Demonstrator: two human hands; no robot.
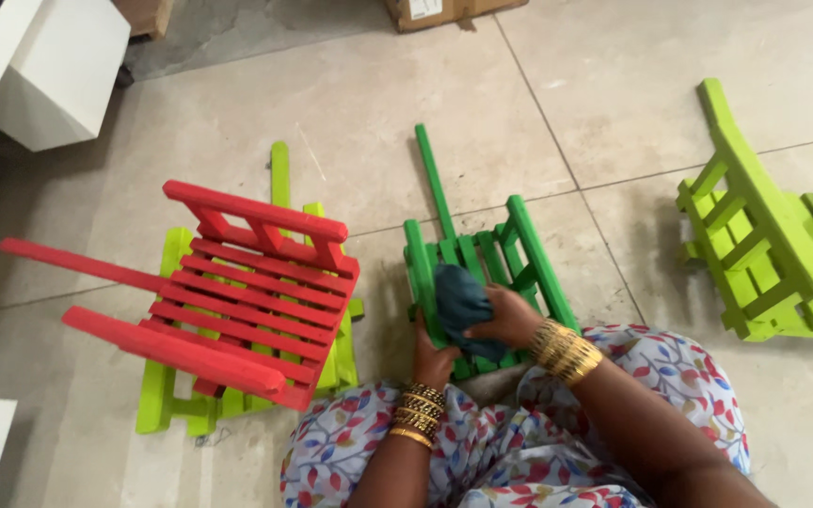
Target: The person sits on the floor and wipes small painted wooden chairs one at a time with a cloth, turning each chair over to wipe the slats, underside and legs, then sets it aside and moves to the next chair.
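Note:
A small dark green slatted wooden chair [501,246] lies on the tiled floor in front of my knees. My right hand [512,320] presses a dark blue cloth [463,303] against its slats. My left hand [433,357] grips the chair's near left edge, just below the cloth. Both wrists wear several gold bangles. My lap is covered by floral fabric.
A red slatted chair [237,292] lies on top of a lime green one [167,395] to the left. Another lime green chair [764,245] lies at the right. A white box [58,66] and a cardboard carton [444,11] stand at the far edge.

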